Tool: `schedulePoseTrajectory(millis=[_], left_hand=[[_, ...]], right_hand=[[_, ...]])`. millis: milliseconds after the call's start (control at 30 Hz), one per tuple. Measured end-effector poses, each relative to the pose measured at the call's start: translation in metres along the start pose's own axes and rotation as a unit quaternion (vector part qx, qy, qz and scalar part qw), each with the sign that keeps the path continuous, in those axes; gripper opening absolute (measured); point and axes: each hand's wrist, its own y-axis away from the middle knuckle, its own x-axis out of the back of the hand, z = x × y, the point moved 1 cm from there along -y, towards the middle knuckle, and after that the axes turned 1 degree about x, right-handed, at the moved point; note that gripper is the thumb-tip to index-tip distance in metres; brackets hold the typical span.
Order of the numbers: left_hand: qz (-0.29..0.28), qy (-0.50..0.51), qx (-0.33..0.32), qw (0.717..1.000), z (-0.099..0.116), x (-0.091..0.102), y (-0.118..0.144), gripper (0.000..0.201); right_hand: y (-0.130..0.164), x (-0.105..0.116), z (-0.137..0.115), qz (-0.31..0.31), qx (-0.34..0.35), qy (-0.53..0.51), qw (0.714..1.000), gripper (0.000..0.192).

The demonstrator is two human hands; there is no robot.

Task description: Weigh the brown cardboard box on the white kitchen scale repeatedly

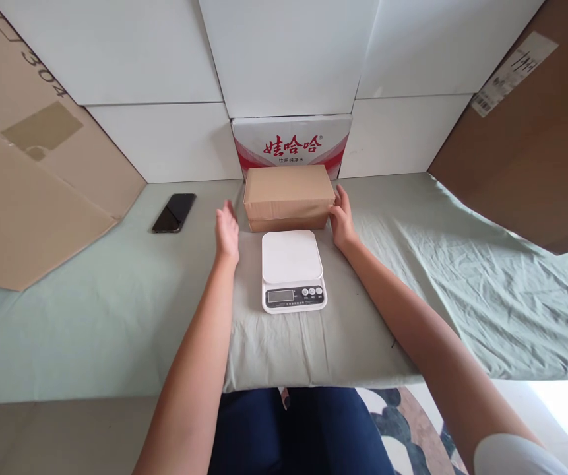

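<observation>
The brown box (288, 196) lies on the tabletop (90, 310) near its far edge, about midway between the left and right ends, with its long side facing the person. The right hand (342, 219) rests flat against the box's right end, fingers together and pointing away, touching the cardboard without closing round it. The left hand (227, 232) is open, palm turned toward the box, fingers straight, just beside the box's left end but not touching it; it holds nothing. Both forearms stretch forward from the near edge, one on each side of the scale (293, 269).

The box is plain tan cardboard, closed, low and oblong, with a seam running along its front face. It sits just behind the white kitchen scale, which has a bare square plate and a small display with three buttons on its near side.

The tabletop is covered with a pale green cloth (462, 277), creased toward the right. A dark phone (174, 212) lies flat toward the far left. Behind the box, a red-and-white carton (291, 145) stands against white panels (165, 59). Large sheets of brown cardboard (31, 191) lean at the left and right ends
</observation>
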Motion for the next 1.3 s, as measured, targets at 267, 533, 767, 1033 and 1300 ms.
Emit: schedulePoseTrajectory(millis=[267, 533, 767, 1033, 1300], left_hand=[[0.035, -0.002, -0.005, 0.999, 0.016, 0.025, 0.001, 0.094], [-0.049, -0.022, 0.033, 0.998, 0.0, -0.004, 0.007, 0.093], [-0.091, -0.022, -0.001, 0.996, -0.008, -0.021, 0.014, 0.093], [-0.112, -0.056, -0.114, 0.986, 0.022, -0.016, 0.033, 0.076], [-0.138, -0.072, -0.133, 0.979, 0.048, -0.002, 0.125, 0.086]], right_hand=[[0.0, 0.017, -0.006, 0.049, -0.018, -0.017, 0.998, 0.079], [0.011, -0.005, -0.007, -0.04, -0.008, 0.018, 0.999, 0.06], [0.02, -0.016, -0.013, -0.056, 0.01, 0.093, 0.994, 0.052], [0.029, -0.021, -0.043, -0.097, 0.117, 0.095, 0.984, 0.074], [0.114, 0.0, -0.062, -0.107, 0.124, 0.148, 0.975, 0.092]])
